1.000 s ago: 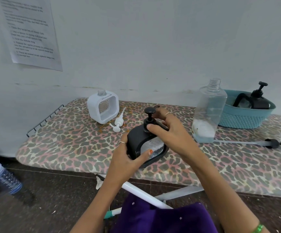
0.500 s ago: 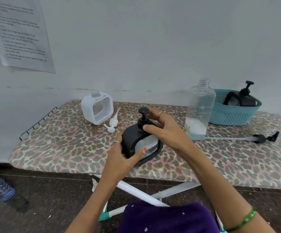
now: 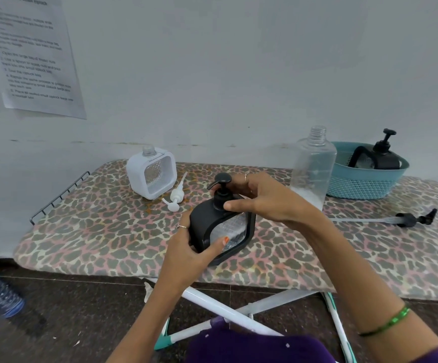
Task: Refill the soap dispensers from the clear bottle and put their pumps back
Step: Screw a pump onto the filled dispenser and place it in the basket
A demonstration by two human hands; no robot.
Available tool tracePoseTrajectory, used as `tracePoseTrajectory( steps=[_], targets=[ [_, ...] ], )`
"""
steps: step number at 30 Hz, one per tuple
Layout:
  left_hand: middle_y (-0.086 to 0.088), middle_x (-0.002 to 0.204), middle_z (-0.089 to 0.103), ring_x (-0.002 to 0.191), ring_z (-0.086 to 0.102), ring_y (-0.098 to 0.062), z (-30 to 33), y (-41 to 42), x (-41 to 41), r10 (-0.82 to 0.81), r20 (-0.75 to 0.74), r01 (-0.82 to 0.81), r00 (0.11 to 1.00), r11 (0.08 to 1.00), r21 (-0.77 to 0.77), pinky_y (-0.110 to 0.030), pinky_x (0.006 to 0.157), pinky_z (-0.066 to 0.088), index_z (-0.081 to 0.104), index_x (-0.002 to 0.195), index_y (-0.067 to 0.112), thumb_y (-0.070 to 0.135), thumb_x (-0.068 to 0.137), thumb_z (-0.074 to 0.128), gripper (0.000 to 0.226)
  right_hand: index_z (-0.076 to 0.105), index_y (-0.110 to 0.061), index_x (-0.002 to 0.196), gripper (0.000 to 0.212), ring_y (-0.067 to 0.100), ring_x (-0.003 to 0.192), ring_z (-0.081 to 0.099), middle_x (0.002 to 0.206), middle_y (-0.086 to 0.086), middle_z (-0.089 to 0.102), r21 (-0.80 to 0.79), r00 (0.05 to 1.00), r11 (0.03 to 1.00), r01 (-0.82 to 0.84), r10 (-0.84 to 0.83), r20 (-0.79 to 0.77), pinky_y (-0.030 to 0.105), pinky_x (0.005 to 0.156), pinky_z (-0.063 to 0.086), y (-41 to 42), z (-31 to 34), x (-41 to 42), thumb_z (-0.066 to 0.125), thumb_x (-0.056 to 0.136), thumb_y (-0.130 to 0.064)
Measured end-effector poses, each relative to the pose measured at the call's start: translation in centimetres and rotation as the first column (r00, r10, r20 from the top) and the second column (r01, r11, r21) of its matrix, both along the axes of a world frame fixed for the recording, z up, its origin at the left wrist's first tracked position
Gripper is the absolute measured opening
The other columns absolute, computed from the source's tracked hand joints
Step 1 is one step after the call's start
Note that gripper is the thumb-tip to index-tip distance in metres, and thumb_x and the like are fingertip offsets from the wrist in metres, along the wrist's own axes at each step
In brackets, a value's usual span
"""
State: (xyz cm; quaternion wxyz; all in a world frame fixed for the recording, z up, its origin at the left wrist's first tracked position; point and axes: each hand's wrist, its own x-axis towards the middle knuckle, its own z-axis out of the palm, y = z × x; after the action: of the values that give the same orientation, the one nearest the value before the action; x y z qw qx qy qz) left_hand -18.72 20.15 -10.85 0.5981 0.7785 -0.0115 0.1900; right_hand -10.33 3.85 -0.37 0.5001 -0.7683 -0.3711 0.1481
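Left hand grips the black dispenser's lower corner; right hand pinches its pump collar on top, above the surface.

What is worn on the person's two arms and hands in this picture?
The arms are bare, with no sleeves. The left hand has a thin ring and an orange-painted thumbnail. The right hand has rings on two fingers, and a shiny green bangle sits on the right wrist.
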Motion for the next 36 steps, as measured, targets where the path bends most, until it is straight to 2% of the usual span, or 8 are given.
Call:
tracePoseTrajectory(
  steps=[5, 12, 15, 18, 22, 26, 30, 36],
  targets=[
    [0.021, 0.100, 0.067, 0.096, 0.065, 0.000, -0.1, -0.4, 0.0, 0.085, 0.016, -0.085, 0.996, 0.996, 0.016, -0.028, 0.081, 0.057, 0.049, 0.111, 0.044, 0.026, 0.074, 0.081, 0.052, 0.070, -0.015, 0.110, 0.032, 0.000, 0.105, 0.063, 0.109, -0.006, 0.071, 0.018, 0.972, 0.975, 0.221, -0.222, 0.071, 0.016, 0.097, 0.045, 1.1, -0.7, -0.7, 0.073, 0.080, -0.004],
    [0.025, 0.098, 0.064, 0.092, 0.063, 0.004, 0.0, -0.8, -0.1, 0.127, 0.057, -0.131, 0.990, 0.989, 0.070, -0.028, 0.079, 0.056, 0.047, 0.106, 0.049, 0.027, 0.075, 0.080, 0.050, 0.073, -0.015, 0.107, 0.036, 0.000, 0.089, 0.065, 0.098, -0.007, 0.074, 0.179, 0.784, 0.799, 0.574, -0.599, 0.160, -0.001, 0.075, 0.043, 3.1, -2.4, -3.5, 0.082, 0.072, -0.020],
    [0.016, 0.105, 0.064, 0.095, 0.064, 0.001, 0.2, -0.4, -0.1, 0.072, 0.014, -0.072, 0.997, 0.996, 0.043, -0.029, 0.083, 0.056, 0.047, 0.110, 0.047, 0.025, 0.075, 0.081, 0.053, 0.071, -0.017, 0.109, 0.035, 0.000, 0.094, 0.064, 0.102, -0.008, 0.072, 0.127, 0.861, 0.869, 0.479, -0.493, 0.125, 0.005, 0.084, 0.045, 2.3, -2.0, -2.8, 0.080, 0.076, -0.021],
    [0.013, 0.110, 0.065, 0.099, 0.065, -0.003, 0.4, 0.2, 0.1, -0.007, -0.041, 0.007, 0.999, 1.000, -0.010, -0.031, 0.087, 0.055, 0.049, 0.113, 0.045, 0.024, 0.073, 0.082, 0.056, 0.066, -0.013, 0.119, 0.036, 0.006, 0.110, 0.062, 0.115, -0.002, 0.070, 0.048, 0.982, 0.981, 0.188, -0.187, -0.019, 0.025, 0.101, 0.046, 0.7, -1.1, -1.1, 0.071, 0.084, -0.008],
    [0.012, 0.114, 0.064, 0.104, 0.063, -0.004, 0.6, 0.6, 0.3, -0.052, -0.073, 0.048, 0.996, 0.997, -0.055, -0.033, 0.092, 0.053, 0.048, 0.116, 0.042, 0.024, 0.072, 0.081, 0.058, 0.064, -0.006, 0.122, 0.036, 0.006, 0.108, 0.064, 0.114, -0.001, 0.069, 0.039, 0.991, 0.996, 0.076, -0.071, -0.113, 0.020, 0.096, 0.049, 0.5, -0.4, -0.2, 0.065, 0.087, 0.002],
    [0.012, 0.109, 0.065, 0.098, 0.064, 0.000, 0.6, 0.0, 0.4, 0.026, -0.022, -0.025, 0.999, 1.000, 0.015, -0.025, 0.086, 0.054, 0.048, 0.114, 0.040, 0.023, 0.075, 0.080, 0.053, 0.067, -0.011, 0.115, 0.032, 0.006, 0.101, 0.066, 0.105, -0.002, 0.071, 0.079, 0.968, 0.965, 0.248, -0.245, -0.054, 0.025, 0.096, 0.050, 1.6, -1.2, -1.1, 0.066, 0.086, 0.001],
    [0.015, 0.101, 0.063, 0.089, 0.063, 0.002, 0.4, -1.1, 0.1, 0.113, 0.017, -0.114, 0.993, 0.992, 0.060, -0.022, 0.079, 0.055, 0.047, 0.115, 0.035, 0.026, 0.076, 0.079, 0.052, 0.067, -0.012, 0.118, 0.036, 0.007, 0.102, 0.065, 0.109, -0.002, 0.071, 0.122, 0.803, 0.817, 0.564, -0.577, 0.147, 0.015, 0.089, 0.048, 3.4, -2.1, -3.4, 0.073, 0.083, -0.013],
    [0.021, 0.097, 0.059, 0.088, 0.056, 0.015, 0.3, -2.4, -0.6, 0.158, 0.057, -0.162, 0.986, 0.983, 0.091, -0.002, 0.071, 0.043, 0.046, 0.115, 0.032, 0.024, 0.078, 0.077, 0.049, 0.072, -0.015, 0.110, 0.035, 0.004, 0.094, 0.066, 0.099, -0.007, 0.073, 0.233, 0.668, 0.672, 0.703, -0.736, 0.110, 0.012, 0.081, 0.050, 3.8, -2.9, -4.7, 0.078, 0.076, -0.021]
  ],
)
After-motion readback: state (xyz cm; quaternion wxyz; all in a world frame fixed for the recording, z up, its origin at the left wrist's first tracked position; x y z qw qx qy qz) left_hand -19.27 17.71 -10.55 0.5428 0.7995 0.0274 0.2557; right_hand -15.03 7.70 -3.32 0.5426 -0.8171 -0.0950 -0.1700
